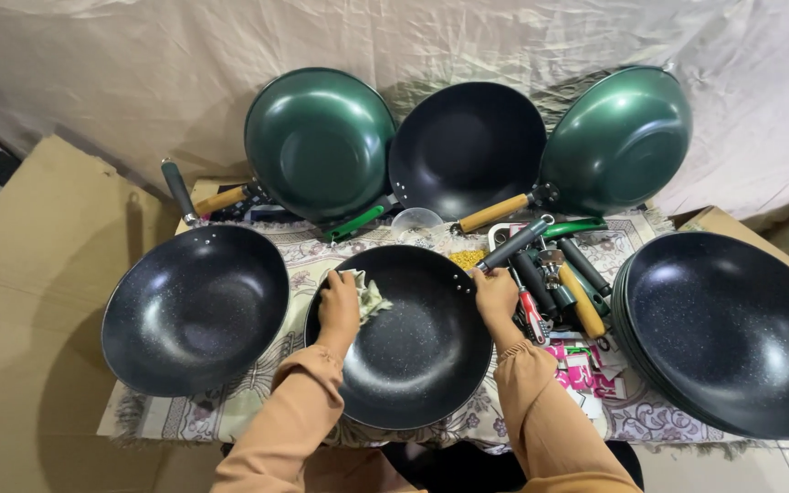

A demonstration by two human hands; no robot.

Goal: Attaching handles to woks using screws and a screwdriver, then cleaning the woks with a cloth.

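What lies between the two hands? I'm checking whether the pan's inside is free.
In the head view, only the dark speckled pan shows between the left hand, which presses a crumpled cloth, and the right hand.

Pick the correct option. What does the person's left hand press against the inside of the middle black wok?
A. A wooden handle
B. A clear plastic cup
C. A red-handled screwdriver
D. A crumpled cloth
D: the left hand presses a pale crumpled cloth against the inner wall of the middle black wok.

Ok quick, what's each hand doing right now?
Left hand: closed on a pale cloth, pressing it inside the black speckled wok.
Right hand: its grip is closed on that wok's rim, by the grey handle.
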